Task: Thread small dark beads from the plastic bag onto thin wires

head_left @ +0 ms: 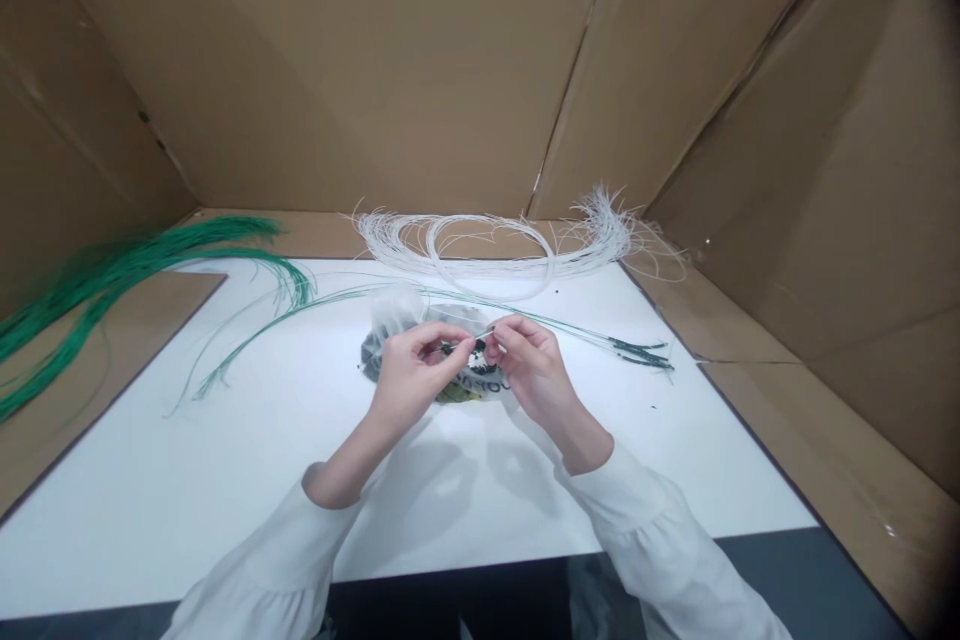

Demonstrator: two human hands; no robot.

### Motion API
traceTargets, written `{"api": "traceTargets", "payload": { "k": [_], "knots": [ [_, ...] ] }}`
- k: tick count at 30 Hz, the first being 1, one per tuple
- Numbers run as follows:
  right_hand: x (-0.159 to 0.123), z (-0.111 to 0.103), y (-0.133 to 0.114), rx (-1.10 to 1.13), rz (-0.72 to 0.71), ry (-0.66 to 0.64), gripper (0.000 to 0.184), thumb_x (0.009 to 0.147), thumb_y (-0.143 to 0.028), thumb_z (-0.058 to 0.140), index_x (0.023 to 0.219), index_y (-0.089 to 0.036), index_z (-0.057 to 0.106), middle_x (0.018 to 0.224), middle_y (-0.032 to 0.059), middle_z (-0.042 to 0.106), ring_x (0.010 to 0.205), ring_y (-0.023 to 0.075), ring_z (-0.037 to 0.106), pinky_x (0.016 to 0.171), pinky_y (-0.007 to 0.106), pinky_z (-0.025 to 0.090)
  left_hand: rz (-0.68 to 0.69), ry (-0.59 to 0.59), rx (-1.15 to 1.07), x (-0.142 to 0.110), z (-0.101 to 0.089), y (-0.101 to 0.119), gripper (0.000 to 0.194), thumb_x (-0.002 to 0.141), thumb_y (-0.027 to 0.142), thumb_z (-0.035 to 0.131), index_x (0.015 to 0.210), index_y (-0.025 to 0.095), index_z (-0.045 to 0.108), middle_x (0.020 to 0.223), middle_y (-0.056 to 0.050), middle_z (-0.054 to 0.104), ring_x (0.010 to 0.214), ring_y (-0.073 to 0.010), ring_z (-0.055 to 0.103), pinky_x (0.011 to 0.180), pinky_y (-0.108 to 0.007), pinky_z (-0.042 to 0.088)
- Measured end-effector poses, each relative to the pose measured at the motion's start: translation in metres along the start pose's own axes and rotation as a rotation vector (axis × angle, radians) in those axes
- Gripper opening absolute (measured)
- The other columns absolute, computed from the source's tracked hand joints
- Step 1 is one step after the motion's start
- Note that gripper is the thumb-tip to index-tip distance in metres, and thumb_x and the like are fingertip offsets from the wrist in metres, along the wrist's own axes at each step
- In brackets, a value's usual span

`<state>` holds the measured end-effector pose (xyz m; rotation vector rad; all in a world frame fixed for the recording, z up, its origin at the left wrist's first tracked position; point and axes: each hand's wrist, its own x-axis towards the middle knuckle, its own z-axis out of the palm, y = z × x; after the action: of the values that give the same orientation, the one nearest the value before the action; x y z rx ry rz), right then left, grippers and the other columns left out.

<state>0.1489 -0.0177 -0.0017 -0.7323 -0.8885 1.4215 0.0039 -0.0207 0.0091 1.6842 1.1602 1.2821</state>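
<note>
My left hand (420, 370) pinches a thin pale strand (484, 334) between thumb and fingertips. The fingers of my right hand (529, 360) are closed at the other end of that short visible stretch, with a tiny dark speck at their tips too small to name. Just under both hands lies a clear plastic bag (397, 312) with printed letters, holding small dark pieces (480, 357); my hands hide part of it. Behind the hands, long thin green strands (337, 297) run across the white table, their right ends covered in dark bead-like pieces (637, 352).
A coiled bundle of white strands (491, 260) lies along the table's far edge. At the left is a thick bundle of green strands (105, 295). Cardboard walls (360, 70) enclose the back and sides of the white table (187, 500). A few dark specks dot its surface.
</note>
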Motion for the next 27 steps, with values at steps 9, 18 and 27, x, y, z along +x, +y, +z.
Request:
{"api": "traceTargets", "payload": {
  "k": [9, 18, 27],
  "knots": [
    [0.0002, -0.0003, -0.0008, 0.065, 0.05, 0.01, 0.012, 0.06, -0.025, 0.072, 0.063, -0.016, 0.064, 0.056, -0.0024, 0.058, 0.05, 0.007, 0.048, 0.052, 0.022, 0.037, 0.036, 0.0, 0.006, 0.0001, 0.0012, 0.0013, 0.014, 0.071, 0.026, 0.061, 0.07, 0.014, 0.067, 0.061, -0.001, 0.06, 0.046, -0.006, 0.034, 0.043, -0.02, 0.03],
    [-0.0002, -0.0005, -0.0013, 0.083, 0.068, 0.005, 0.012, 0.061, -0.025, 0.072, 0.063, -0.017, 0.063, 0.058, -0.0017, 0.059, 0.052, 0.0073, 0.049, 0.052, 0.022, 0.039, 0.033, 0.003, -0.002, -0.0004, 0.001, 0.0017, 0.013, 0.071, 0.025, 0.062, 0.069, 0.014, 0.067, 0.06, -0.001, 0.06, 0.047, -0.0064, 0.035, 0.044, -0.019, 0.03],
    [-0.0011, -0.0012, -0.0015, 0.069, 0.072, -0.006, 0.012, 0.061, -0.025, 0.072, 0.063, -0.017, 0.063, 0.058, -0.002, 0.059, 0.051, 0.0072, 0.048, 0.053, 0.022, 0.038, 0.02, 0.006, 0.001, -0.0005, 0.0005, 0.002, 0.013, 0.071, 0.026, 0.062, 0.07, 0.014, 0.067, 0.061, -0.001, 0.059, 0.049, -0.0069, 0.036, 0.045, -0.02, 0.031]
  ]
}}
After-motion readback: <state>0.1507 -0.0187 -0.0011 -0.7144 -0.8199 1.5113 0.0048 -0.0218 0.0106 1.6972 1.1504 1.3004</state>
